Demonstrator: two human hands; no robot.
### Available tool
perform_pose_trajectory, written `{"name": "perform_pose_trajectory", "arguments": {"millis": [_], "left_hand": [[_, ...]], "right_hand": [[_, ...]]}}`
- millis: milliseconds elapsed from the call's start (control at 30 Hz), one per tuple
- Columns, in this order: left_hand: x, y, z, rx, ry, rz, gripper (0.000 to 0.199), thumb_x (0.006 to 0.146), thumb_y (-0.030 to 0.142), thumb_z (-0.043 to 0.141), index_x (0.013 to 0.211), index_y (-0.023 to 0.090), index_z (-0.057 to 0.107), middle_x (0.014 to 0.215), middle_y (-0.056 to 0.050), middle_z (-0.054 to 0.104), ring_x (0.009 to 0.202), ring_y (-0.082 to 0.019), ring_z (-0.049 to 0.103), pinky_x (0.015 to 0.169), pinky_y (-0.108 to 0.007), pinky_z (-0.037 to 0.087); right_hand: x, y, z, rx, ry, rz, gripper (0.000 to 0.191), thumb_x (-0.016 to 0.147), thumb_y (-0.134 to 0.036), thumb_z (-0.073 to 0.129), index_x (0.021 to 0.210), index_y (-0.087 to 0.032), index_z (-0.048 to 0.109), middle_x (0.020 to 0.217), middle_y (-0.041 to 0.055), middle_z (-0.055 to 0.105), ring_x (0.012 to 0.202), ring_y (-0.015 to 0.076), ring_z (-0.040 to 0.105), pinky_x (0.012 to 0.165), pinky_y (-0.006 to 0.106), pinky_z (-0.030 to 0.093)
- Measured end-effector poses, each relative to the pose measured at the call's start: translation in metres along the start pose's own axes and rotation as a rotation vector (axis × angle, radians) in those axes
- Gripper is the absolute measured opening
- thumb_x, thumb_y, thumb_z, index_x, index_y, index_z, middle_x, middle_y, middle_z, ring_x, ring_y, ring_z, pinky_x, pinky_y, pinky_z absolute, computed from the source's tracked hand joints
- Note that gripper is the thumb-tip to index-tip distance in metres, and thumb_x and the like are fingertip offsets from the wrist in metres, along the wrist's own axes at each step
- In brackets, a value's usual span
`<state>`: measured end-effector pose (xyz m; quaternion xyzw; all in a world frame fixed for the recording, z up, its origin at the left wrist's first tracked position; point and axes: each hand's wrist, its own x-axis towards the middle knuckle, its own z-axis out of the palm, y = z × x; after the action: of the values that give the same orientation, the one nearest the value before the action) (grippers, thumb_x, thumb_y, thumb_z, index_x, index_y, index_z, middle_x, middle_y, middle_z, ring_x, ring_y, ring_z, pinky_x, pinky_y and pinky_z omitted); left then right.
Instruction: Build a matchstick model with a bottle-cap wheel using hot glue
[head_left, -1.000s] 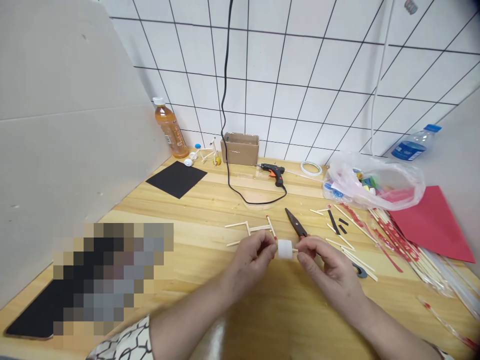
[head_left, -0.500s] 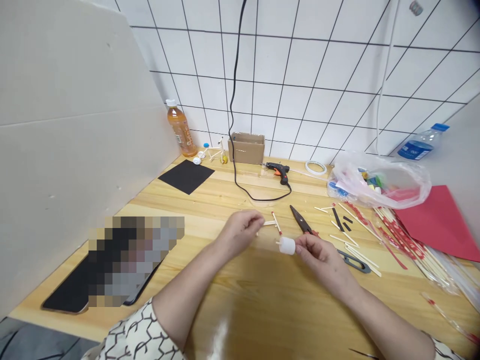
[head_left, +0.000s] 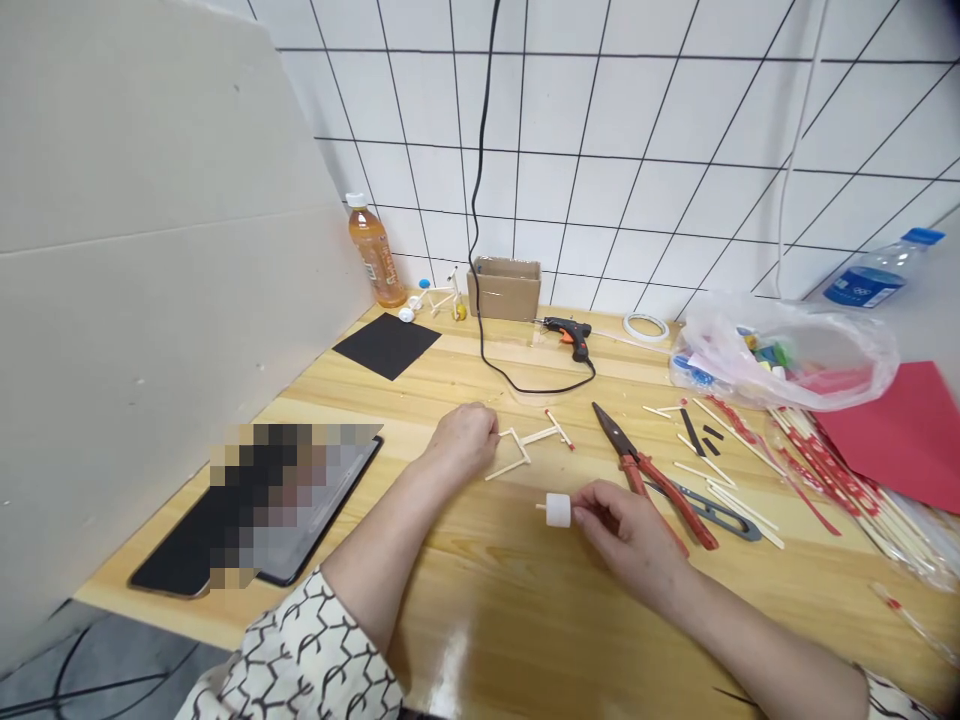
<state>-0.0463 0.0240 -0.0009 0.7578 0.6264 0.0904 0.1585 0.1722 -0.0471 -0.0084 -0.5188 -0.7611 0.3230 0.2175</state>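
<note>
My right hand (head_left: pixel 626 535) is closed, with thumb and fingertips pinching the right end of a small white cylinder (head_left: pixel 558 510). A thin stick pokes out of the cylinder's left side. It is held a little above the wooden table or close to it; I cannot tell which. Farther left, my left hand (head_left: pixel 463 440) is closed, its fingertips at the upper left end of a small frame of pale matchsticks (head_left: pixel 541 436). A red-tipped crosspiece forms the frame's right end. Red-handled pliers (head_left: pixel 637 465) lie open just beyond my right hand, over grey thread snips (head_left: pixel 724 515).
Loose sticks (head_left: pixel 742 505), black strips (head_left: pixel 691 432) and bagged matchsticks (head_left: pixel 847 475) lie to the right. A glue gun (head_left: pixel 570 337), cardboard box (head_left: pixel 506 290), stick model (head_left: pixel 442 300) and tea bottle (head_left: pixel 375 255) stand behind. Two phones (head_left: pixel 330 520) lie left, black paper (head_left: pixel 388 345) beyond.
My left hand has shifted left and more of the stick frame shows. My right hand has moved nearer with the white cylinder, uncovering the pliers' handles. The view has shifted slightly.
</note>
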Motion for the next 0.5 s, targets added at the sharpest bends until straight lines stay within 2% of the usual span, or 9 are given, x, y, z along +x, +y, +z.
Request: {"name": "perform_pose_trajectory", "arguments": {"millis": [167,500], "left_hand": [[-0.0042,0.0024,-0.0036,-0.005,-0.060,-0.016,0.018,0.067,0.010,0.047,0.063,0.016,0.064,0.064,-0.007,0.063,0.064,-0.018,0.057,0.060,-0.026,0.040],[-0.0088,0.0040,-0.0056,-0.124,-0.081,-0.046,0.016,0.067,0.013,0.046,0.063,0.016,0.061,0.063,-0.006,0.062,0.061,-0.017,0.054,0.057,-0.026,0.037]], "right_hand": [[0.0001,0.0038,0.0045,-0.070,-0.008,-0.052,0.014,0.082,-0.021,0.044,0.074,-0.019,0.056,0.068,0.0017,0.060,0.062,0.0151,0.052,0.057,0.028,0.040],[-0.0002,0.0057,0.0066,-0.122,-0.018,-0.125,0.012,0.083,-0.019,0.045,0.077,-0.019,0.056,0.071,0.0025,0.060,0.066,0.0155,0.054,0.060,0.029,0.042]]}}
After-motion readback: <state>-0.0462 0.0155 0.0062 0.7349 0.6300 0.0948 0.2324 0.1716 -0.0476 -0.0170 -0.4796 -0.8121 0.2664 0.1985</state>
